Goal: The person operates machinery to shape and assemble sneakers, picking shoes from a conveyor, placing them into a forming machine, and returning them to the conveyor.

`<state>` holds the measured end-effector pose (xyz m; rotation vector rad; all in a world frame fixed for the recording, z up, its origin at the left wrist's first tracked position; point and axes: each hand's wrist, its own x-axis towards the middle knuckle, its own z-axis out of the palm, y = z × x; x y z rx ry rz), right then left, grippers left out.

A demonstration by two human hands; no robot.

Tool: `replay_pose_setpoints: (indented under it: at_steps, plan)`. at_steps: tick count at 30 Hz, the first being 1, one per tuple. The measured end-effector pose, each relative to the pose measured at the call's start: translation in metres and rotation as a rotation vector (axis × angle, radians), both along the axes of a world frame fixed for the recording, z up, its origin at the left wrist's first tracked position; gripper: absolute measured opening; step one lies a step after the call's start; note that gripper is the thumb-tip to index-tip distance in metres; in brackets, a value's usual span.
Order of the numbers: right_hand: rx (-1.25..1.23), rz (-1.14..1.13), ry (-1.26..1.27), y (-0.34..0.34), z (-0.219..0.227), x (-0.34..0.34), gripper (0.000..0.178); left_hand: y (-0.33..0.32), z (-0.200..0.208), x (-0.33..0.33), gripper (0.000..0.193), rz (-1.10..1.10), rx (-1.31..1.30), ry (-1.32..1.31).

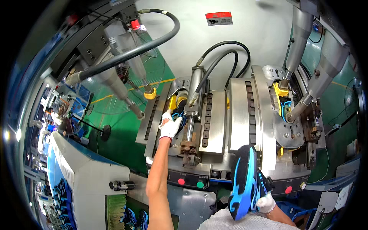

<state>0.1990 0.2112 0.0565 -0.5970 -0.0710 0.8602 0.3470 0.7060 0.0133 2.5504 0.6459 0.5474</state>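
Note:
My right hand (265,203), in a white glove, grips a blue and black sports shoe (245,180) by its side, at the lower right. The shoe stands toe to heel nearly upright, with its blue and black sole turned toward me. My left arm stretches forward to the left station of a metal press machine. There my gloved left hand (169,125) closes on another dark shoe with blue trim (178,114), beside a yellow pad (172,102). Much of that shoe is hidden by my hand and the steel cylinder (196,90).
At the right station, another blue-trimmed shoe (285,109) sits under a yellow pressing block (280,91). Red (181,181) and green (200,184) buttons line the front panel. Thick black hoses (153,44) arch overhead. More blue shoes (63,199) rest at lower left. A floor fan (122,82) stands behind.

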Motion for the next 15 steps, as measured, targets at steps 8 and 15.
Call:
replay_pose_setpoints:
  at_steps: [8, 15]
  plan:
    - [-0.160, -0.178, -0.038, 0.005, 0.014, 0.004, 0.098, 0.034, 0.003, 0.049, 0.072, 0.132, 0.063, 0.341]
    - [-0.554, -0.112, -0.312, 0.040, -0.009, 0.010, 0.037, 0.000, 0.117, -0.100, 0.066, 0.141, -0.043, -0.136]
